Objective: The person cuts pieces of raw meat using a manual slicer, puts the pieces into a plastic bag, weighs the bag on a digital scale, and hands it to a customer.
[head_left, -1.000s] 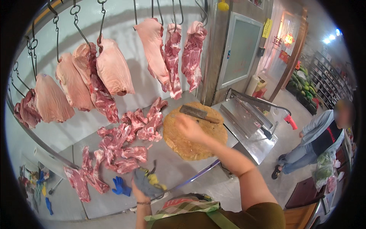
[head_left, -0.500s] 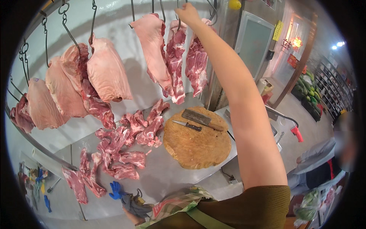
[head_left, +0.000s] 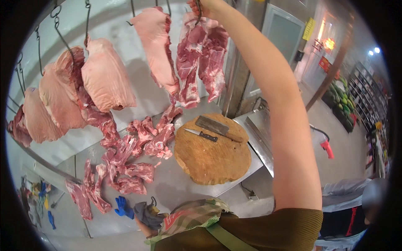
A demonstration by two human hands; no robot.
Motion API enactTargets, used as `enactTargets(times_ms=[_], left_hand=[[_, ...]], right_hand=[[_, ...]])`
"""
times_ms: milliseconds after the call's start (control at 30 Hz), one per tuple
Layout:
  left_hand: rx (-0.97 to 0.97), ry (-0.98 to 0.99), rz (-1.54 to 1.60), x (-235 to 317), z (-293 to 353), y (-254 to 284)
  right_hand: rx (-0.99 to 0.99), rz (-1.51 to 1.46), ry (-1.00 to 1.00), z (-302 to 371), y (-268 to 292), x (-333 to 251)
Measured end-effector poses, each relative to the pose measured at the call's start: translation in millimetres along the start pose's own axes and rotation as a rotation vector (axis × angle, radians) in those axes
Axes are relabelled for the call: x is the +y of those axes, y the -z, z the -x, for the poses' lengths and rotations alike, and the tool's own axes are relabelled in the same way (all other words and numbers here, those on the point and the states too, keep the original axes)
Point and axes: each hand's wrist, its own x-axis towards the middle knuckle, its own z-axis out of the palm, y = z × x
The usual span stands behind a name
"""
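Observation:
Overhead at the top edge, my right hand (head_left: 200,8) is closed around a metal meat hook (head_left: 198,17). From that hook hangs a slab of raw red meat (head_left: 192,56). Another cut of red meat (head_left: 213,58) hangs right beside it, overlapping it. A pale skin-on slab of pork (head_left: 153,44) hangs just to their left. Low in the view, my left hand (head_left: 124,208) wears a blue glove, fingers spread and holding nothing, over the metal table (head_left: 100,226). A dark grey cloth-like item (head_left: 147,214) lies by its wrist, partly hiding the forearm.
A round wooden chopping block (head_left: 211,161) bears a cleaver (head_left: 213,124) and a small knife (head_left: 203,134). Several bony meat pieces (head_left: 125,157) cover the table left of it. Skin-on pork slabs (head_left: 109,77) hang at the left. Another person (head_left: 345,209) is at the lower right.
My right hand has shifted slightly left and up. The middle slab has turned, showing a broader face, and now overlaps the cut beside it. The view has shifted slightly.

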Motion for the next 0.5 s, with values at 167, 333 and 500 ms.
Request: enactTargets(times_ms=[167,333,500], left_hand=[[-0.115,0.071,-0.017,8,-34,12],[-0.150,0.144,0.013,29,-63,15],[-0.114,0.185,-0.048,37,-83,53]], right_hand=[[0.034,0.250,-0.006,44,19,-51],[-0.007,0.346,0.006,80,22,-70],[0.172,0.379,0.064,89,10,-71]])
